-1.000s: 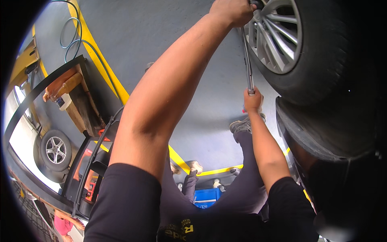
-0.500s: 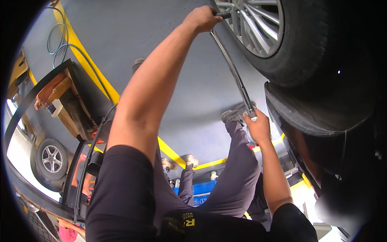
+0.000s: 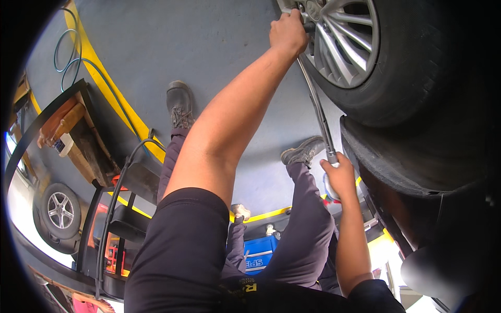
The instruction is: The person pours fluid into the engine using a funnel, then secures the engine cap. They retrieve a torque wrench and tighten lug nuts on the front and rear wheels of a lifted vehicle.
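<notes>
My left hand (image 3: 288, 34) is closed around the head end of a long chrome socket wrench (image 3: 317, 104), right against the hub of a silver alloy wheel (image 3: 339, 44). A dark socket (image 3: 309, 26) pokes out beside my fingers toward the wheel; whether it sits on a lug nut is hidden by the hand. Lower down, my right hand (image 3: 340, 180) grips the handle end of the wrench. The bar slants between both hands, just left of the black tyre (image 3: 402, 78).
A dark car body panel (image 3: 391, 151) hangs close on the right. At left stand a black-framed cart (image 3: 122, 208), a spare wheel (image 3: 60, 209) and a coiled hose (image 3: 83, 57). Another person's shoe (image 3: 240, 211) and a blue case (image 3: 260, 253) are behind my legs.
My left hand has moved right and slightly down, bringing the wrench's socket end to the wheel hub. The right hand has shifted slightly down with the handle. My left shoe now shows fully.
</notes>
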Motion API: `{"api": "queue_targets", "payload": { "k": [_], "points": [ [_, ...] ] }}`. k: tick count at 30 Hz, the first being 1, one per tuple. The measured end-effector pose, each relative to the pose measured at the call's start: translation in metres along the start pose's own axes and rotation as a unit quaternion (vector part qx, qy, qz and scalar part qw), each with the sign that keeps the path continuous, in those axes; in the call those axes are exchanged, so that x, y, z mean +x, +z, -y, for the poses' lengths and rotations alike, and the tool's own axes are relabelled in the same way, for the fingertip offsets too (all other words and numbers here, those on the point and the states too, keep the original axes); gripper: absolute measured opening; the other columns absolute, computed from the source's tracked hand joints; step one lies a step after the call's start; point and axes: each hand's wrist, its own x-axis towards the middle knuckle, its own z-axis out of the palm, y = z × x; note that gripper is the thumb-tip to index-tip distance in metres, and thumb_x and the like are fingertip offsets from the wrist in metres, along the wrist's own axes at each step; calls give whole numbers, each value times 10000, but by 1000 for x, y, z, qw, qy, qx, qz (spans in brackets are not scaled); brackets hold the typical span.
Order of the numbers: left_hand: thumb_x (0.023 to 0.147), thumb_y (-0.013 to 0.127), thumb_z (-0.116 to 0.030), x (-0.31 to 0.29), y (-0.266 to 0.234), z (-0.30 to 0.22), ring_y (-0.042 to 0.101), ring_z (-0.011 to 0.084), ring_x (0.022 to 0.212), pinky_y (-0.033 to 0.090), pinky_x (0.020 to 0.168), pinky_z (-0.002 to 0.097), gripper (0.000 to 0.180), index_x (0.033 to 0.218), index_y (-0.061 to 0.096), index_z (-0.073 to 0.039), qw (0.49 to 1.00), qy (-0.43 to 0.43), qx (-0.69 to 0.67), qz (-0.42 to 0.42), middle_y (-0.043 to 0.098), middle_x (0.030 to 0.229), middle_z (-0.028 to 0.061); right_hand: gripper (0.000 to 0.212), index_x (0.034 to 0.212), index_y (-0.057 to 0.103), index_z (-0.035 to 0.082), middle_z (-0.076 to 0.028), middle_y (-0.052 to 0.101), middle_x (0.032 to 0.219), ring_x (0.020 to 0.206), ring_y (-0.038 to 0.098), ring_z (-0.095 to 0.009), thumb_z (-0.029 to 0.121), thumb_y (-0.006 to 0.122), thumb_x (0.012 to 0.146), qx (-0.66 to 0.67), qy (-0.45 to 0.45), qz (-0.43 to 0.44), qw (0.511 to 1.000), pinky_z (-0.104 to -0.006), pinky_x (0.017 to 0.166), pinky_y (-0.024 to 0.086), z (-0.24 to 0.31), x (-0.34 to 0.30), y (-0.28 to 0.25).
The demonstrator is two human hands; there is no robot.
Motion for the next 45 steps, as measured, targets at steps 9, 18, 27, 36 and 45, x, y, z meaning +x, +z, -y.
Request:
{"api": "queue_targets", "payload": {
  "k": [9,18,27,36,45],
  "points": [
    [894,629,-385,20,-12,-1,712,297,1174,555,1002,413,420,1135,791,-81,977,27,125,168,760,1211,158,300,1005,737,77,-226,743,951,963,705,-441,338,708,859,-47,65,-34,996,-529,864,543,-67,91,101],
    [1006,503,-402,-4,-11,0,647,404,1222,523,1051,479,508,1296,673,-21,983,56,135,111,714,1272,213,202,826,668,106,-171,692,727,747,682,-450,307,676,836,43,-78,-194,977,-561,725,520,-94,225,231],
    [1072,544,-485,14,-29,29,735,342,1045,545,947,489,518,1286,701,-40,980,96,71,161,774,1046,160,261,913,687,48,-230,711,822,848,681,-478,305,682,865,81,-56,-37,994,-540,778,515,-93,170,176],
    [909,755,-311,69,-41,37,739,390,1004,555,905,480,340,1073,763,-14,994,39,-5,101,765,978,229,300,968,658,-14,-205,707,840,783,670,-413,272,732,911,30,-14,35,999,-485,751,510,29,35,-5],
    [830,821,-300,73,-20,23,708,400,1099,558,942,483,425,1145,725,-31,999,31,10,32,751,1099,236,317,1022,655,-16,-176,670,787,737,644,-311,270,744,917,-25,17,35,999,-435,743,502,77,1,-50]
  ]
}}
